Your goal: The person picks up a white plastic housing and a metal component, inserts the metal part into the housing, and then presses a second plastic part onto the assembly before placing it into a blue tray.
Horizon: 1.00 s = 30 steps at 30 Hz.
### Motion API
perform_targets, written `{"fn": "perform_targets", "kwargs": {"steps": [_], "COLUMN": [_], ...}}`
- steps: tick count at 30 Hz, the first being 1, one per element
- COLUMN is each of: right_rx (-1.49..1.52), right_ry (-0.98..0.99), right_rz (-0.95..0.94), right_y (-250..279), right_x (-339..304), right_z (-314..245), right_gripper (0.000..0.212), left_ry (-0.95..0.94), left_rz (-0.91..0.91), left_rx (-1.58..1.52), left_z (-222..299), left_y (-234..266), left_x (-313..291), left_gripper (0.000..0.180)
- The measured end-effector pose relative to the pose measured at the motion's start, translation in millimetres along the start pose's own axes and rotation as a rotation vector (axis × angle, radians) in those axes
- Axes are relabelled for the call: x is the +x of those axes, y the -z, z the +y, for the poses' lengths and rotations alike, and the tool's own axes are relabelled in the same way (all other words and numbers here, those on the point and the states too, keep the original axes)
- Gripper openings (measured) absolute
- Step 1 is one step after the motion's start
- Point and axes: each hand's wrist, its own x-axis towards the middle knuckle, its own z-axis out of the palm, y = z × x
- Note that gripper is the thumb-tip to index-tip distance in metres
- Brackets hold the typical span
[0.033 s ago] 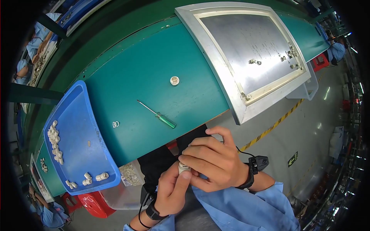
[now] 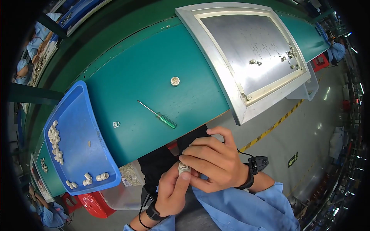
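Observation:
Over my lap at the bench's near edge, a small white cylindrical part (image 2: pixel 184 168) is pinched between the thumb and fingers of my left hand (image 2: pixel 172 190). My right hand (image 2: pixel 216 163) closes on the top of the same part, its fingers bent over it and the index finger lifted outward. The fingers hide much of the part. Beyond my hands, a screwdriver with a green handle (image 2: pixel 166 120) lies on the green bench. A similar round white part (image 2: pixel 175 81) sits farther back, and a small white ring-like piece (image 2: pixel 116 124) lies to the left.
A blue tray (image 2: pixel 98 133) at left holds several white cylindrical parts (image 2: pixel 54 140). On the right is a metal-framed board (image 2: pixel 231 96) with small metal pieces (image 2: pixel 293 56). Below the bench are a clear bin (image 2: pixel 133 173) and a red bag (image 2: pixel 94 203). Other people sit at the far edges.

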Motion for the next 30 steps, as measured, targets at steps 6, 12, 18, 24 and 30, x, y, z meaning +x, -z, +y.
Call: {"fn": "perform_targets", "kwargs": {"steps": [6,12,18,24,30], "right_rx": [0.119,0.439,0.471,0.443,0.452], "right_ry": [-0.009,-0.232,-0.329,-0.338,-0.392], "right_rz": [-0.023,-0.024,-0.032,0.015,0.035], "right_y": [0,-60,-114,-126,-133], "right_x": [4,-34,-56,-60,-67], "right_z": [1,13,23,24,26], "right_gripper": [0.026,0.033,0.041,0.043,0.041], "left_ry": [0.032,0.183,0.218,0.161,0.137], "left_rz": [-0.033,0.08,0.252,0.275,0.291], "left_rx": [-0.044,-0.514,-0.641,-0.69,-0.678], "left_z": [1,-51,-88,-98,-101], "left_y": [4,17,33,35,33], "left_x": [-4,-3,-1,0,2], "left_gripper": [0.029,0.035,0.035,0.036,0.038]}}
